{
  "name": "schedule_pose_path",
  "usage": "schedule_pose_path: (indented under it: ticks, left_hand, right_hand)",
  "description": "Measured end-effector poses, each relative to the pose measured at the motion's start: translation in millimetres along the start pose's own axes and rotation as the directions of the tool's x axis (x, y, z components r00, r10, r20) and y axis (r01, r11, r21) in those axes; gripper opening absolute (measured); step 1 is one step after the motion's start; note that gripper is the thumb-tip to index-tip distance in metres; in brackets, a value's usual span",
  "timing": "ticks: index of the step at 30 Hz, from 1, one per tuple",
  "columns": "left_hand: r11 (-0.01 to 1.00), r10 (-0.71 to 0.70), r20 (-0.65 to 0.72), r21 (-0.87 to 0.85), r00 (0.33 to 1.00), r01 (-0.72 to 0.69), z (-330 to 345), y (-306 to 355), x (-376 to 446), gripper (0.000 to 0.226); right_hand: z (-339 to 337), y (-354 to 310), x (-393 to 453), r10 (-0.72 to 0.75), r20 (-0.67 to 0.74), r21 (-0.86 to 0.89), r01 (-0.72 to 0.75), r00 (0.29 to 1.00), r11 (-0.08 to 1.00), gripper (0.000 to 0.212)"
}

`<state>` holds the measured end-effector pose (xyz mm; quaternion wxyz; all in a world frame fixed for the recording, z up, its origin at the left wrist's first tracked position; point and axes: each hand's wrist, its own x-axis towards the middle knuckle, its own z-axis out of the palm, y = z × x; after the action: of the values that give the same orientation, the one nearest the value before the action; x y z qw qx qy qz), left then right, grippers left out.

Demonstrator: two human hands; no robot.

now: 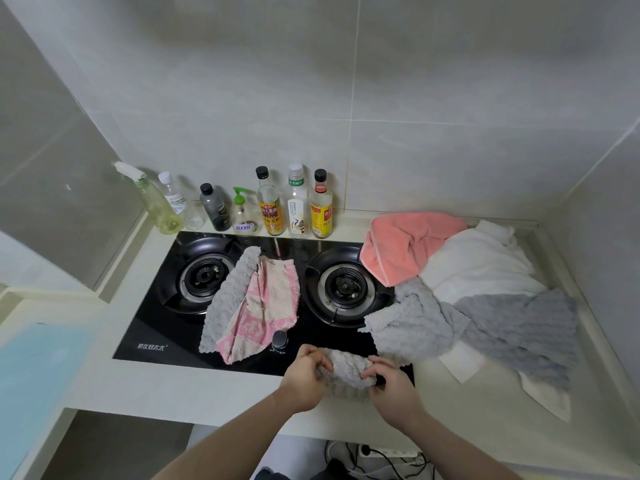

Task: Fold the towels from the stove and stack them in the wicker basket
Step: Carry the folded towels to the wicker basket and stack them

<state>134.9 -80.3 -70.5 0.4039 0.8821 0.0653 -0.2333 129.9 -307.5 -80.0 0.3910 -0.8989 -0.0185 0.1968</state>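
Tiled walls (pixel 415 98) close in a corner kitchen; pale surface (pixel 214 393) carries a black two-burner stove (pixel 194 341). Wicker basket: not in view, so its direction from the hands cannot be told.

Largest cloth: white towel (pixel 481 265), heaped right of the stove. Dark grey towel (pixel 519 327) lies partly over its near edge and trails toward the front right. Coral towel (pixel 405 247) sits behind, overlapping the right burner's rim. Light grey towel (pixel 408 327) spreads from the right burner onto the surface. Between the burners: pink-and-cream towel (pixel 266 306) lying on another grey towel (pixel 228 296), both unfolded, long axes running back to front.

Bottles (pixel 270 206) stand in a row along the back wall.

Small grey towel (pixel 346 372): bunched at the stove's front edge, long axis left to right, held between both hands. Left hand (pixel 304 379) has its grip closed on the left end, fingers curled into the cloth. Right hand (pixel 391 386) pinches the right end likewise. Both hands equally near; the cloth lies directly between them.

Judgement: fold in progress on this piece. Six towels left unfolded; task early.
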Motion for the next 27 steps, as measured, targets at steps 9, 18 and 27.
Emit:
schedule_pose_path:
  ticks: [9,18,27]
  left_hand:
    - [0.976,-0.157,0.04,-0.147,0.987,0.161,-1,-7,-5,0.011]
    - [0.87,-0.258,0.064,-0.418,0.964,0.261,-9,-2,-22,0.022]
    - [0.742,-0.22,-0.088,-0.662,0.971,0.108,-24,0,-54,0.023]
  right_hand:
    - [7,-2,-2,0.117,-0.015,0.186,-0.112,0.993,0.976,0.016]
    - [4,-9,-1,0.286,-0.008,0.345,-0.266,0.958,0.9,0.025]
    - [-10,-38,-16,0.273,0.095,0.56,-0.278,0.957,0.781,0.043]
